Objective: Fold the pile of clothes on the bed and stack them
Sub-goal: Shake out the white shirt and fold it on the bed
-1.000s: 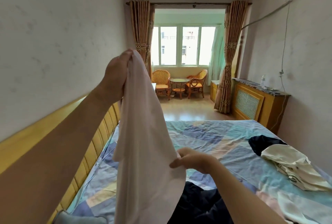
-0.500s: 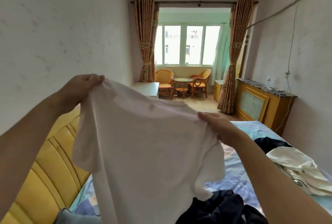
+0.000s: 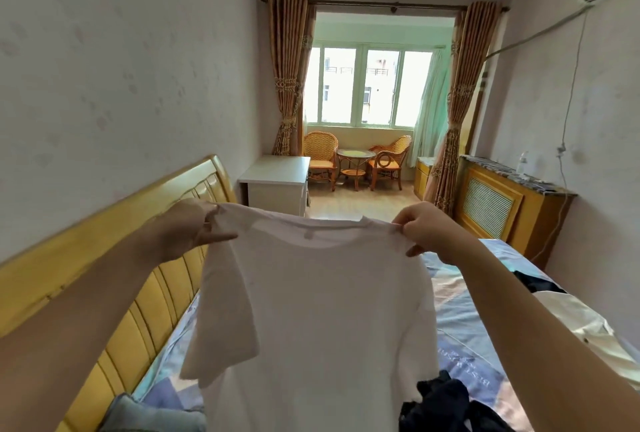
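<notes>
Both hands, left hand (image 3: 188, 229) and right hand (image 3: 424, 230), pinch the plain white cotton T-shirt (image 3: 311, 320) at its shoulders, hanging it flat above the patchwork bed sheet (image 3: 460, 334), likely for folding.

The T-shirt (image 3: 322, 310) is thin, matt, pale cloth, the bed (image 3: 464, 334) wears a smooth printed cotton-like sheet, and the headboard (image 3: 114, 223) pairs glossy varnished wood with padded yellow panels.
</notes>
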